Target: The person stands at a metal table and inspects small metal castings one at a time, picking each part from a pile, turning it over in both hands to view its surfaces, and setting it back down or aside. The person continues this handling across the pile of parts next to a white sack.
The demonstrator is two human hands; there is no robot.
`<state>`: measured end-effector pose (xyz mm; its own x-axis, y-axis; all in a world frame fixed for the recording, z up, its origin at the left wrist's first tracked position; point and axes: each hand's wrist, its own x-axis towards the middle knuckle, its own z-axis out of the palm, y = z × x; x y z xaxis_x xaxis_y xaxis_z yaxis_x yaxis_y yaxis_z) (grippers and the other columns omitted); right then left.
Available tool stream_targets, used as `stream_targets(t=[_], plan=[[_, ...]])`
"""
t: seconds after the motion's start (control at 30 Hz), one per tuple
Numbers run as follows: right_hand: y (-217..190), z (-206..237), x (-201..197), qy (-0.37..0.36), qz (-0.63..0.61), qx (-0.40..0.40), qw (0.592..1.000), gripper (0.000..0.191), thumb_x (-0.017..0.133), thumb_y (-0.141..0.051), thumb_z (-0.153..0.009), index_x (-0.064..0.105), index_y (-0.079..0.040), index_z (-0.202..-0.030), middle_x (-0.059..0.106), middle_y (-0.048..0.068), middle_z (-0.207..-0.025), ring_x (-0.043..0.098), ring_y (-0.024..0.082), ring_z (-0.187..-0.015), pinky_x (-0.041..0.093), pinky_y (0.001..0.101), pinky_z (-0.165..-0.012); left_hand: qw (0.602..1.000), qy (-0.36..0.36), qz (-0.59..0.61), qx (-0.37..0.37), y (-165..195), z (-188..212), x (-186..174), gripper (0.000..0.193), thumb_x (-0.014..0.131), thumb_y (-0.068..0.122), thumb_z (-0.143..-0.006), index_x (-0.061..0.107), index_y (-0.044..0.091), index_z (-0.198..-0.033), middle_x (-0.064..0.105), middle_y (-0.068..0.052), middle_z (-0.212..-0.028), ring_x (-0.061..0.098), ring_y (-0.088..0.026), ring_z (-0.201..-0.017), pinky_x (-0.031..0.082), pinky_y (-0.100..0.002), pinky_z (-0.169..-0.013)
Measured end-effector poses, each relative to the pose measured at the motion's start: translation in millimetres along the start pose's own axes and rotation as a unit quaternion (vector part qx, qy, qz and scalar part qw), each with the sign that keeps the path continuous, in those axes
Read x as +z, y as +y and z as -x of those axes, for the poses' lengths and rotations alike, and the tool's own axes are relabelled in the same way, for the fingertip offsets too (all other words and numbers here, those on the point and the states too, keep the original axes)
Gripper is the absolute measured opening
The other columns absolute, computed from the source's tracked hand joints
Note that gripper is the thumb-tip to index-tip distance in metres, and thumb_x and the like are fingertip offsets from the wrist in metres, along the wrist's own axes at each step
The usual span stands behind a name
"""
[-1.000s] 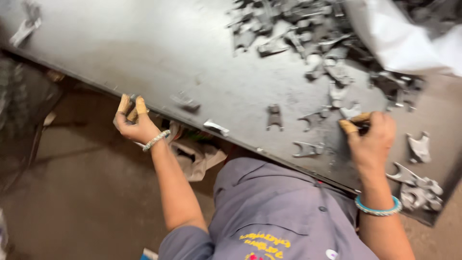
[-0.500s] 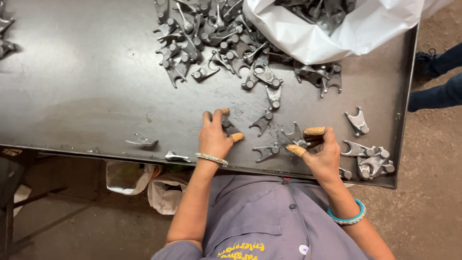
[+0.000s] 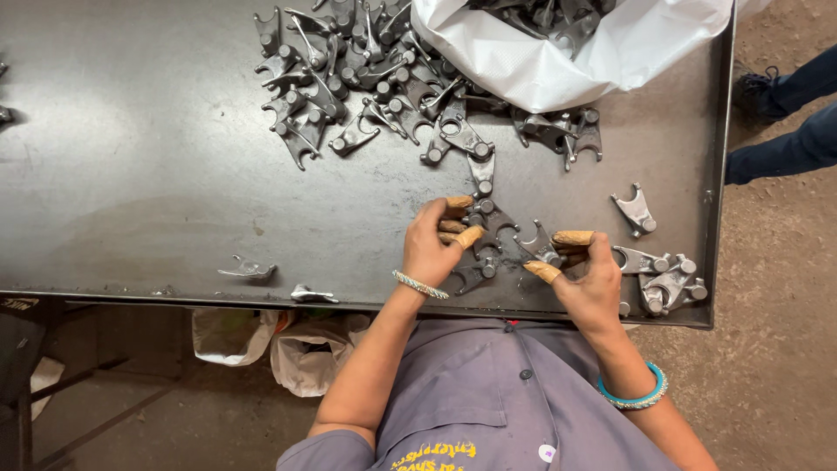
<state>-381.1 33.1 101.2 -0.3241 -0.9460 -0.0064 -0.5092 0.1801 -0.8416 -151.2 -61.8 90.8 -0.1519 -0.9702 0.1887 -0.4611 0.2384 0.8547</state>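
While bent over the near edge of the dark steel table [image 3: 131, 174], left hand [image 3: 433, 249] curled onto a grey forked metal part [image 3: 490, 220], tan-capped fingertips [image 3: 468, 235] pressing its near side. Right hand [image 3: 590, 277] just beside, capped thumb and forefinger pinched on a second forked part [image 3: 539, 248]. Both parts flat on the sheet, between the two hands and nearly touching each other; a third piece [image 3: 473, 275] just below the left thumb.

Against half a second back: left hand moved right and closer to the right hand, now on a part where before spread flat on bare steel; right hand about the same spot, same pinch.

Farther up, a loose heap of like parts [image 3: 366, 78], spilling from a white plastic sack [image 3: 567, 52] at the far right corner. Small sorted cluster [image 3: 667, 279] right of the right hand, one lone piece [image 3: 636, 211] above it. Two stray bits [image 3: 248, 269] near the front lip at left. Beaded bangle on each wrist. Bags [image 3: 305, 349] under the table; another person's dark trouser legs [image 3: 785, 122] at far right.
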Motion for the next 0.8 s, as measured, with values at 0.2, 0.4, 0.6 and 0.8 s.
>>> stream_targets(t=[0.2,0.4,0.6,0.8], plan=[[36,-13,6,-0.108,-0.496,0.170,0.844,0.029,0.074,-0.005,-0.093,0.060,-0.002,-0.119,0.068,0.008,-0.101,0.066,0.019,-0.090,0.057,0.0321,-0.078,0.965,-0.001,0.204,-0.164,1,17,5,0.029,0.078,0.007,-0.087,0.073,0.000,-0.115,0.077,-0.010,-0.098,0.072,-0.014,-0.079,0.058,-0.028,-0.066],[63,-21,13,-0.148,-0.598,0.300,0.728,0.024,0.066,-0.023,-0.102,0.063,-0.005,-0.118,0.069,0.006,-0.097,0.063,0.015,-0.080,0.054,0.0297,-0.067,0.851,-0.058,0.456,-0.256,-4,31,27,0.026,0.068,0.006,-0.097,0.066,-0.002,-0.122,0.074,-0.010,-0.103,0.073,-0.015,-0.086,0.063,-0.030,-0.072],[30,-16,17,-0.145,-0.510,0.246,0.812,0.019,0.067,-0.022,-0.100,0.066,-0.006,-0.110,0.069,0.004,-0.091,0.065,0.016,-0.078,0.053,0.0301,-0.062,0.779,-0.075,0.539,-0.313,13,34,32,0.034,0.058,0.027,-0.106,0.066,0.000,-0.124,0.072,-0.010,-0.105,0.073,-0.018,-0.089,0.064,-0.032,-0.074],[-44,-31,22,-0.114,-0.173,-0.158,0.965,0.017,0.079,-0.009,-0.089,0.074,-0.005,-0.106,0.071,0.007,-0.104,0.066,0.020,-0.099,0.053,0.0343,-0.084,0.684,-0.016,0.615,-0.393,12,33,24,0.048,0.058,0.042,-0.104,0.069,-0.003,-0.115,0.076,-0.013,-0.103,0.075,-0.021,-0.087,0.065,-0.033,-0.074]])
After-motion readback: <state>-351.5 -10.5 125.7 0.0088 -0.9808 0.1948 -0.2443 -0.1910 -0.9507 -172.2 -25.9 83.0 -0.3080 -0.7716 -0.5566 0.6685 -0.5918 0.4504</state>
